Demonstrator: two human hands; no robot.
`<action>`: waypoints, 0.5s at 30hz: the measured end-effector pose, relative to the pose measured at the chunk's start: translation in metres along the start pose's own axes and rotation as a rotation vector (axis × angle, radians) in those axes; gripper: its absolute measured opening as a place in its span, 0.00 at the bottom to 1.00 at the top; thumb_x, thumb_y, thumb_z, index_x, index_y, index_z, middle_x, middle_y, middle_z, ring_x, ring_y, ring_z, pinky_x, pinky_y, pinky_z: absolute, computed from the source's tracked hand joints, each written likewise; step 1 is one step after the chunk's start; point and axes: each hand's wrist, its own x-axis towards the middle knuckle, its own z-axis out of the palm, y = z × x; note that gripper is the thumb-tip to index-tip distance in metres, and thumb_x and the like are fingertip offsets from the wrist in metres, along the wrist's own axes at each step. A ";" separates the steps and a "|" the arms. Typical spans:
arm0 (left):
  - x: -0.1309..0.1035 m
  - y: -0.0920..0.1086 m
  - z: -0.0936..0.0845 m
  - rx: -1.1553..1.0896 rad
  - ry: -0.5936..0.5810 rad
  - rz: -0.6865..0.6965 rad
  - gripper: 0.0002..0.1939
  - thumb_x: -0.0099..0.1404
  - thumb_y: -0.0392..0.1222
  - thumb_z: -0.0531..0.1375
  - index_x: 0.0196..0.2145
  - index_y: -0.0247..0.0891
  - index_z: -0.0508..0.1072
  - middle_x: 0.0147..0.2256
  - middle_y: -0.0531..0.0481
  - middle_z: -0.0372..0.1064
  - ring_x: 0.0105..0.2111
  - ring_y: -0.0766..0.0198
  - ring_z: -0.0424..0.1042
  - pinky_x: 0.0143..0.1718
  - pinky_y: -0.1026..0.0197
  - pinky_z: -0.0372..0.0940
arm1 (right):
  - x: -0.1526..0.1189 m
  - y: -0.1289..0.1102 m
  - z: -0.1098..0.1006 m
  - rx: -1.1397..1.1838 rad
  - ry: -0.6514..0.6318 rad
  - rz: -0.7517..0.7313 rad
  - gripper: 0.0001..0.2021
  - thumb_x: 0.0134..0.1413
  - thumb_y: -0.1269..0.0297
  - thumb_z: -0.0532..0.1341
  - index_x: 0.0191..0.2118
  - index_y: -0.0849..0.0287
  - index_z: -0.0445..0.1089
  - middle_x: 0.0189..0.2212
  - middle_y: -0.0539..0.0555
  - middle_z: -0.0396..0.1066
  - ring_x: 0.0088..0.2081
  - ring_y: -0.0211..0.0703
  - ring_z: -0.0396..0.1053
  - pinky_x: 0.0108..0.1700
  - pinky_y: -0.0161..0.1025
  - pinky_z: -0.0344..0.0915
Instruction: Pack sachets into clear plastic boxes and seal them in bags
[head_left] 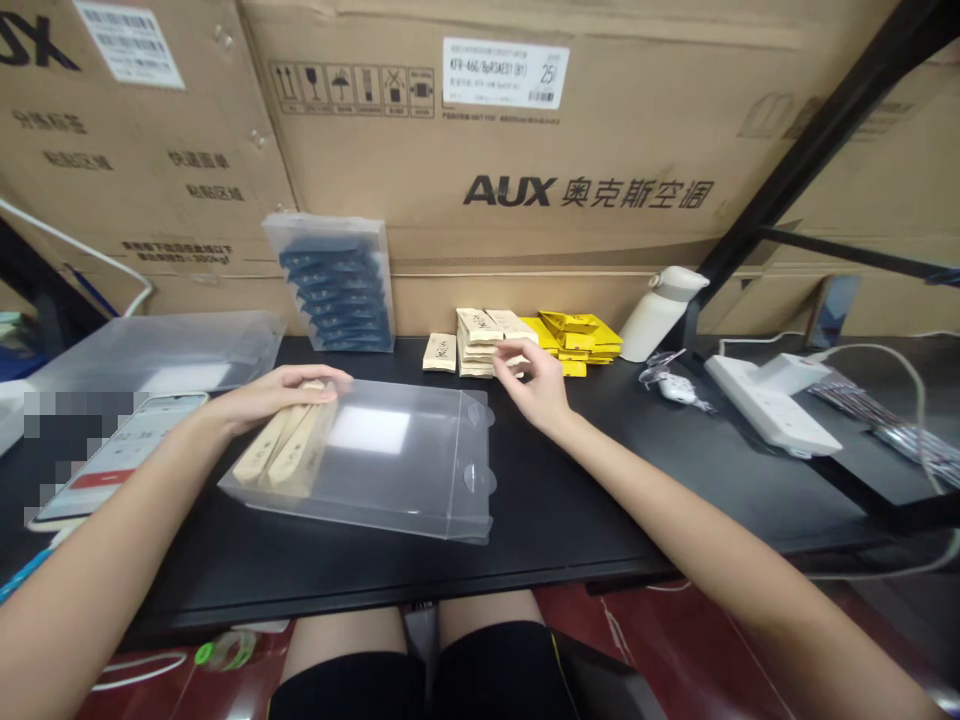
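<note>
A clear plastic box [405, 470] lies flat on the black table, its flap end toward the right. Several beige paper packets [281, 450] stand side by side in its left end. My left hand [274, 393] grips the box's far left edge, thumb over the packet tops and fingers partly hidden behind. At the back, my right hand [536, 385] reaches to a stack of beige packets [474, 345], with thumb and forefinger slightly apart at its right side; nothing shows between them. Beside this stack are one separate beige packet [439, 352] and a pile of yellow packets [585, 335].
A clear box of blue packets [337, 290] stands upright against the cardboard. Another clear box [187, 345] lies at left, behind a phone [124, 455]. To the right are a white bottle [660, 315], earphone case [675, 388] and power strip [772, 410]. A black metal frame [810, 120] slants at right.
</note>
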 end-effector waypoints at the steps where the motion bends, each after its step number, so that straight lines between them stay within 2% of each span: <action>1: 0.000 0.000 0.000 -0.003 0.001 0.002 0.18 0.53 0.48 0.66 0.43 0.46 0.78 0.42 0.50 0.76 0.38 0.56 0.73 0.38 0.59 0.66 | 0.005 -0.002 -0.002 -0.057 -0.069 -0.093 0.09 0.58 0.63 0.57 0.43 0.58 0.67 0.40 0.57 0.72 0.41 0.44 0.70 0.38 0.41 0.68; 3: 0.001 0.000 0.001 0.007 0.006 0.011 0.17 0.52 0.48 0.66 0.42 0.47 0.78 0.43 0.49 0.76 0.39 0.56 0.74 0.38 0.59 0.67 | 0.020 -0.009 -0.002 -0.184 -0.233 -0.262 0.10 0.60 0.66 0.54 0.45 0.59 0.68 0.42 0.58 0.72 0.45 0.45 0.68 0.46 0.44 0.65; 4: 0.001 -0.001 0.001 0.014 0.008 0.016 0.17 0.52 0.48 0.66 0.41 0.47 0.78 0.43 0.48 0.76 0.39 0.55 0.74 0.37 0.59 0.67 | 0.028 -0.013 0.000 -0.257 -0.337 -0.329 0.09 0.61 0.68 0.53 0.43 0.59 0.69 0.40 0.57 0.72 0.44 0.45 0.68 0.47 0.45 0.63; 7: 0.002 -0.001 0.001 0.025 0.009 0.012 0.18 0.51 0.50 0.66 0.41 0.47 0.78 0.42 0.46 0.75 0.39 0.53 0.74 0.37 0.57 0.68 | 0.054 -0.029 0.015 -0.521 -0.713 -0.470 0.10 0.60 0.72 0.53 0.39 0.62 0.71 0.36 0.58 0.72 0.40 0.46 0.66 0.44 0.43 0.61; 9: 0.002 -0.002 0.001 0.027 0.012 0.015 0.18 0.51 0.50 0.66 0.41 0.47 0.78 0.41 0.47 0.75 0.38 0.53 0.74 0.36 0.58 0.68 | 0.067 -0.038 0.029 -0.701 -0.855 -0.513 0.08 0.57 0.74 0.55 0.38 0.64 0.72 0.36 0.60 0.72 0.40 0.47 0.66 0.42 0.42 0.60; 12: 0.002 -0.001 0.001 0.042 0.026 0.040 0.18 0.50 0.50 0.67 0.40 0.47 0.78 0.41 0.48 0.76 0.39 0.54 0.74 0.37 0.60 0.68 | 0.077 -0.045 0.053 -0.898 -0.967 -0.534 0.08 0.55 0.72 0.59 0.40 0.66 0.72 0.38 0.63 0.73 0.41 0.50 0.69 0.40 0.41 0.60; 15: 0.001 0.000 0.002 0.041 0.033 0.048 0.18 0.50 0.50 0.67 0.40 0.46 0.79 0.39 0.48 0.76 0.37 0.54 0.74 0.36 0.60 0.68 | 0.079 -0.041 0.073 -0.999 -0.978 -0.527 0.11 0.55 0.71 0.60 0.43 0.67 0.72 0.37 0.64 0.75 0.42 0.53 0.71 0.41 0.43 0.61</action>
